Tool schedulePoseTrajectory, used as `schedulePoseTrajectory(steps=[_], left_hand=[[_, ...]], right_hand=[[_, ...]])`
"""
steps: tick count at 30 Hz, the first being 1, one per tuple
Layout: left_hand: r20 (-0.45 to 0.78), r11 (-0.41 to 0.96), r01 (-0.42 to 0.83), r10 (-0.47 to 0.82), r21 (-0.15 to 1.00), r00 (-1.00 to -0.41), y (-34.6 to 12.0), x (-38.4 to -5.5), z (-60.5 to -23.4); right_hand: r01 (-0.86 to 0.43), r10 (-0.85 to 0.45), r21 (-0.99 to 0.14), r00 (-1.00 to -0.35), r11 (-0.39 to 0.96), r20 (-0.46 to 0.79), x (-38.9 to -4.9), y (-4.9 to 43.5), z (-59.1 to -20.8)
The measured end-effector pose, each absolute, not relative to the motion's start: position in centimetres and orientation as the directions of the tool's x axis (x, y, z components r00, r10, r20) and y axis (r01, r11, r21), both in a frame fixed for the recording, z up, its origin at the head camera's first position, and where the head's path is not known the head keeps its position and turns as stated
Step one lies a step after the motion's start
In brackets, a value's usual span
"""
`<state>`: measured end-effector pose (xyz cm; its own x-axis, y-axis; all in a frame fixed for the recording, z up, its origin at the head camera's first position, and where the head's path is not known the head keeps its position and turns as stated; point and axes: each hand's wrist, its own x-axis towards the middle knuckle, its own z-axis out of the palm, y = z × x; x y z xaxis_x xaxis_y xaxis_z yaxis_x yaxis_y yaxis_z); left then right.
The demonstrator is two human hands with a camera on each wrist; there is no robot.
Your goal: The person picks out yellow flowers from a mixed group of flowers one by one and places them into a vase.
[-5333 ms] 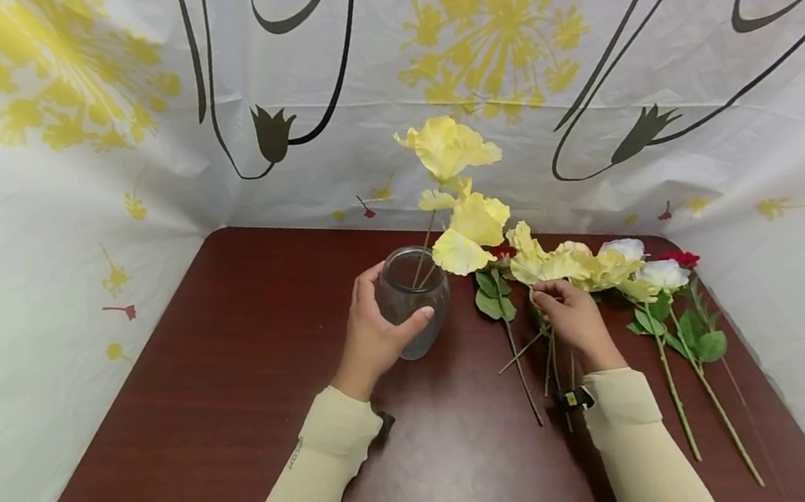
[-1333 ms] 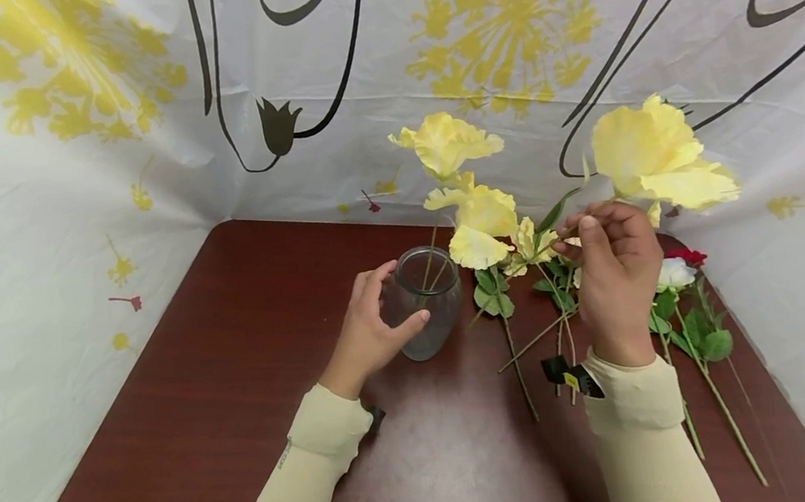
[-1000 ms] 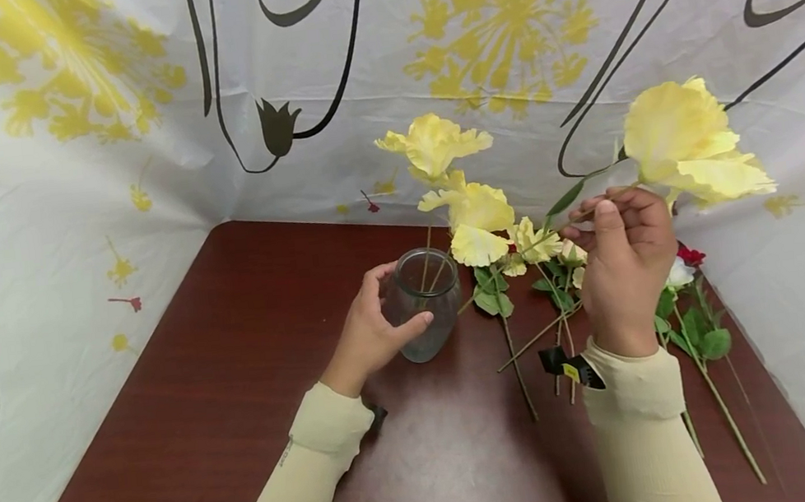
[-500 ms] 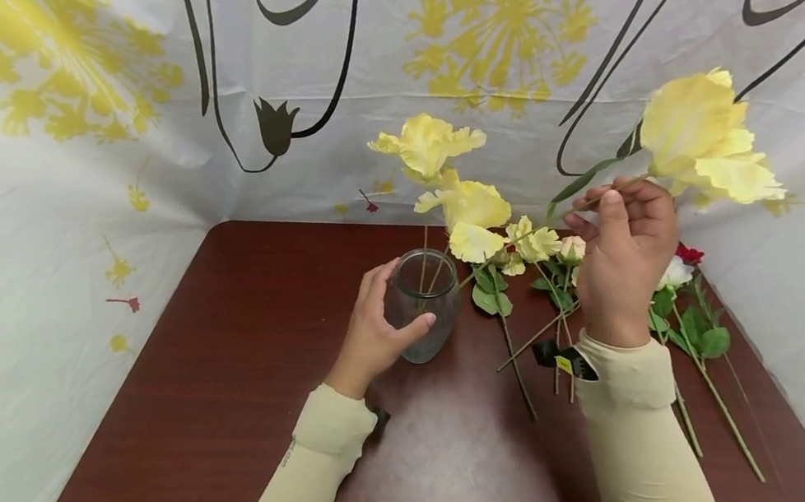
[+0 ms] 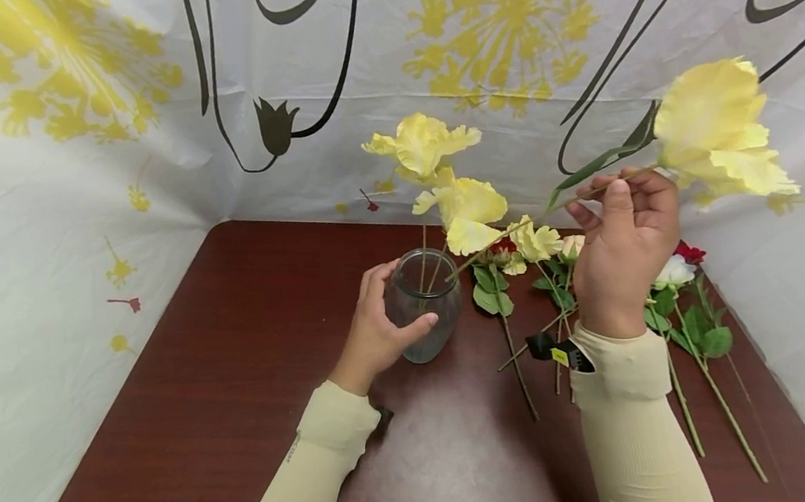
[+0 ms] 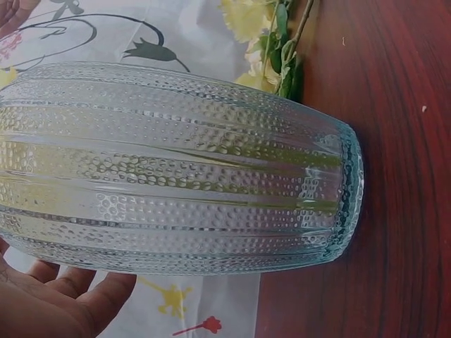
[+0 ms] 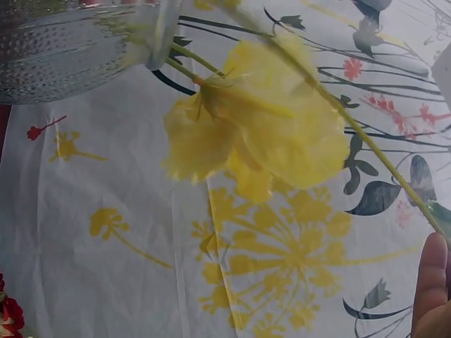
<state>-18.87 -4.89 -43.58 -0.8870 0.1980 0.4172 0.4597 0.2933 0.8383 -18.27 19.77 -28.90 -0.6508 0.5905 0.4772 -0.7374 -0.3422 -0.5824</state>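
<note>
Since half a second ago, in the head view, the right hand (image 5: pixel 622 251) has raised the held yellow flower (image 5: pixel 713 133) a little farther up and to the right, and the lower end of its stem (image 5: pixel 519 229) has come over to the right edge of the vase's rim; whether that end lies inside the mouth or just above it, I cannot tell. The right hand pinches the stem between thumb and fingers, close below the bloom, with a long green leaf (image 5: pixel 590 170) just beside the fingers. The left hand (image 5: pixel 371 337) grips the glass vase (image 5: pixel 443 317), thumb across the near side. The vase stands upright on the dark red table (image 5: pixel 239 385), with two yellow flowers (image 5: pixel 467 202) leaning in it. To its right lie loose flowers: small yellow blooms (image 5: pixel 535 240), a white flower (image 5: pixel 673 271) and a red flower (image 5: pixel 689 253), their stems pointing toward the person. In the left wrist view the vase appears sideways, green stems visible through its bumpy, ribbed glass, the left hand's fingers along one side. In the right wrist view the held stem slants past a yellow bloom near the vase's mouth; only part of the right hand shows, at the edge, beside the stem.
</note>
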Motion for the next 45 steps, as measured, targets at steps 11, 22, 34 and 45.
schedulePoseTrajectory(steps=[11,22,34,45], left_hand=[[0.433,0.279,0.473,0.195,0.836,-0.880,-4.9,-19.0,-43.7],[0.408,0.268,0.446,0.187,0.854,-0.894,-4.9,-18.6,-43.9],[0.443,0.245,0.473,0.170,0.846,-0.880,-4.7,-18.9,-44.0],[0.450,0.238,0.478,0.163,0.846,-0.878,-4.6,-19.1,-44.2]], right_hand=[[-0.727,0.442,-0.623,-0.679,-0.289,0.587,-18.9,18.6,-30.7],[-0.610,0.176,-0.770,-0.792,-0.186,0.584,-19.5,17.0,-33.5],[-0.498,0.021,-0.865,-0.866,0.055,0.500,-19.9,15.4,-35.8],[-0.424,-0.017,-0.874,-0.901,0.237,0.433,-18.9,13.2,-34.8]])
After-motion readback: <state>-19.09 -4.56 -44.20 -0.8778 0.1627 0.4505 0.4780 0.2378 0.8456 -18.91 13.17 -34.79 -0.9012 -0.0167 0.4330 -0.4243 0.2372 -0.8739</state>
